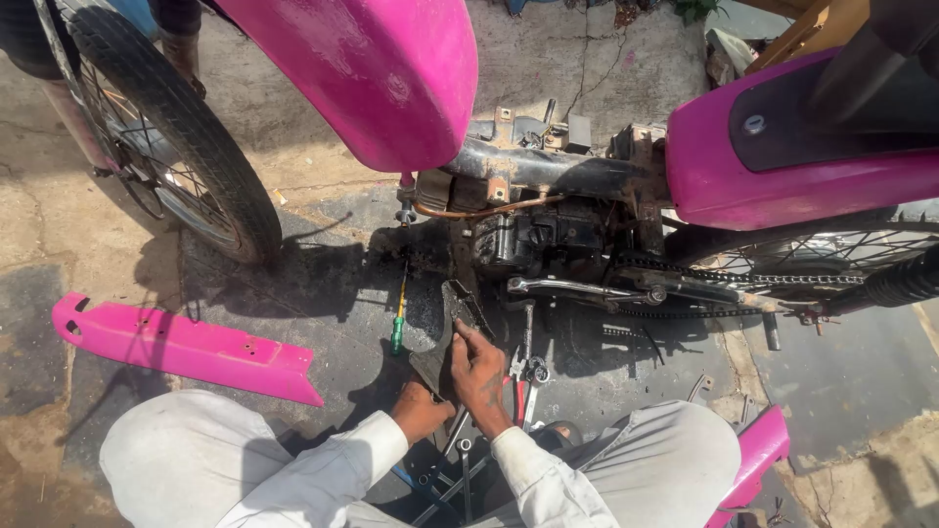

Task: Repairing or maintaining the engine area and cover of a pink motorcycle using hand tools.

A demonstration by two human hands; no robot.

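We are gripping a dark, greasy metal engine cover point(455, 323) on the ground just near of the stripped pink motorcycle's engine point(533, 240). Our right hand point(481, 376) is pressing its fingers onto the cover's upper face, its grip narrow; our left hand point(421, 411) is closing around its near edge. A green-handled screwdriver point(399, 318) is lying just left, red-handled pliers point(521, 376) right, a detached pink panel point(186, 347) far left.
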